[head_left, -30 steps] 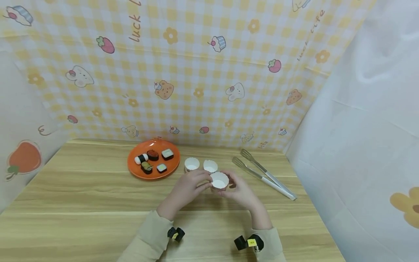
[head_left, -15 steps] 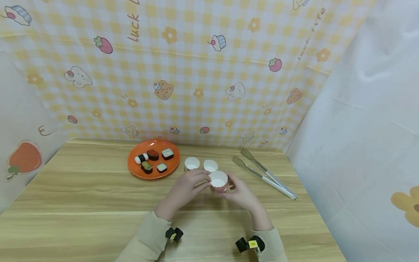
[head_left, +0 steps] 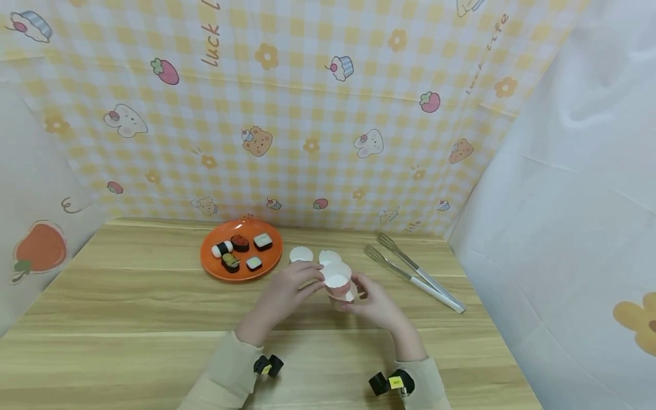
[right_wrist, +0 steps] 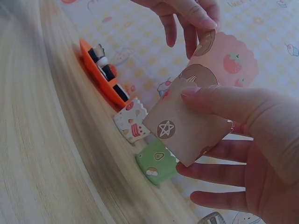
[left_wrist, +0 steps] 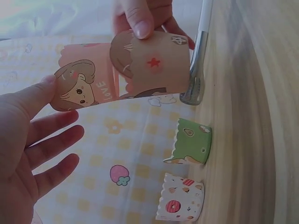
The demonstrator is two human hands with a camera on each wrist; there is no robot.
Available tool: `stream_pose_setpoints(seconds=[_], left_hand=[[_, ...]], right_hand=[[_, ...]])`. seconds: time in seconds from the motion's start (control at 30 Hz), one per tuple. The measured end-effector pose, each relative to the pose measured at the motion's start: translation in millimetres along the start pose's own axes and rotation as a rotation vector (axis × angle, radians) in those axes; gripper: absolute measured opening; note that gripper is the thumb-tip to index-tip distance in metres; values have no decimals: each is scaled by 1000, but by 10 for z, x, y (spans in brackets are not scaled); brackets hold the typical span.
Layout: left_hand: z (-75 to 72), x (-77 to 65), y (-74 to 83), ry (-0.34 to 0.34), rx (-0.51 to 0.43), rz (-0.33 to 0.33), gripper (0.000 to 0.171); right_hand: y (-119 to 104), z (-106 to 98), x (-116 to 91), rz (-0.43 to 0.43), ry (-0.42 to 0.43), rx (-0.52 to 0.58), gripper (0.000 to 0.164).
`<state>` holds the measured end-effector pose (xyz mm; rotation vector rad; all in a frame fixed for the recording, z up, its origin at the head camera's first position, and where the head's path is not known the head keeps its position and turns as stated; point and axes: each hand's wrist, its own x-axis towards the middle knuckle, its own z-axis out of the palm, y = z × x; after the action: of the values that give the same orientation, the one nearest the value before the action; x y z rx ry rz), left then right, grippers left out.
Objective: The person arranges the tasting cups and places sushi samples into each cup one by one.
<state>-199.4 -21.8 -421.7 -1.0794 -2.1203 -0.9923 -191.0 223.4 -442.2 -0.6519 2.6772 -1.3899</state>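
Observation:
My left hand [head_left: 289, 287] pinches the rim of a pink paper baking cup [left_wrist: 86, 77] with a cartoon girl and the word LOVE. That cup sits partly inside a second, brownish-pink baking cup [right_wrist: 180, 126], which my right hand [head_left: 376, 302] grips by its side between thumb and fingers. Both cups are held off the wooden table, the left hand's cup higher in the head view. Just behind them stand a green baking cup [left_wrist: 194, 142] and a white patterned baking cup [left_wrist: 181, 198], side by side.
To the left, an orange oval plate [head_left: 206, 262] bears several toy sushi pieces [head_left: 239, 243]. Metal tongs [head_left: 416, 274] lie slantwise at the right of the wooden table [head_left: 128, 319]. A checked cloth [head_left: 307, 114] hangs along the back edge.
The left hand has drawn the inner cup up and slightly left, so the outer cup now shows beneath it. My right hand stays nearly in place with the outer cup.

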Motion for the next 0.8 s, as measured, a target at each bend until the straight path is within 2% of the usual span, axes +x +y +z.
stream_pose_setpoints(seconds=[0.27, 0.53, 0.67, 0.8], left_hand=[[-94, 15, -19, 46, 17, 1, 11], [-149, 8, -62, 59, 48, 7, 12], [-168, -7, -92, 52, 69, -6, 12], [-179, -40, -137, 27, 104, -48, 13]], right_hand=[[31, -3, 9, -7, -2, -12, 62], [-14, -7, 11, -2, -2, -6, 61], [49, -4, 15, -7, 6, -30, 63], [46, -19, 0, -8, 14, -41, 64]])
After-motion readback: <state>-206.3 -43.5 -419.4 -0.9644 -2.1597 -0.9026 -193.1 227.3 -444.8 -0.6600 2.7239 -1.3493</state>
